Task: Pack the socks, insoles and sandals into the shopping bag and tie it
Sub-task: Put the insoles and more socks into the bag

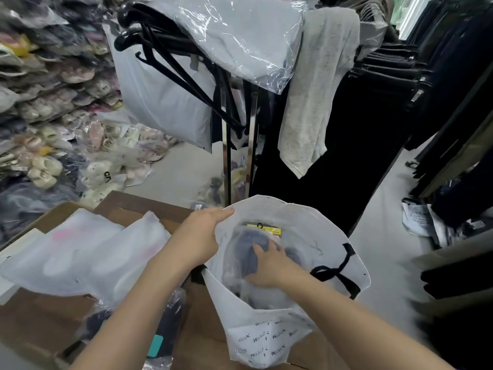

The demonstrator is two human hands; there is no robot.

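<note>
White shopping bag (293, 316) stands open at centre-right, mouth up, black handles (337, 273) hanging off its right rim. Left hand (198, 236) pinches the bag's left rim, grip closed on the rim edge, holding the mouth wide. Right hand (269, 263) is down inside the bag, fingers spread flat, grip apart, palm pressing on a clear packet of dark items (248, 252) with a yellow header card (264, 231); socks or sandals, cannot tell. More clear packets lower in the bag, contents blurred. Left of the bag, frosted white packets (80, 252) lie over brown cardboard boxes (40, 321); a packet with dark goods and a teal tag (156, 345) sits near the left forearm. Behind: chrome clothes rack (226, 145) with black hangers, grey garment in plastic (234, 33), dark clothes to the right. Heaps of bagged sandals (45, 166) on the floor far left.
</note>
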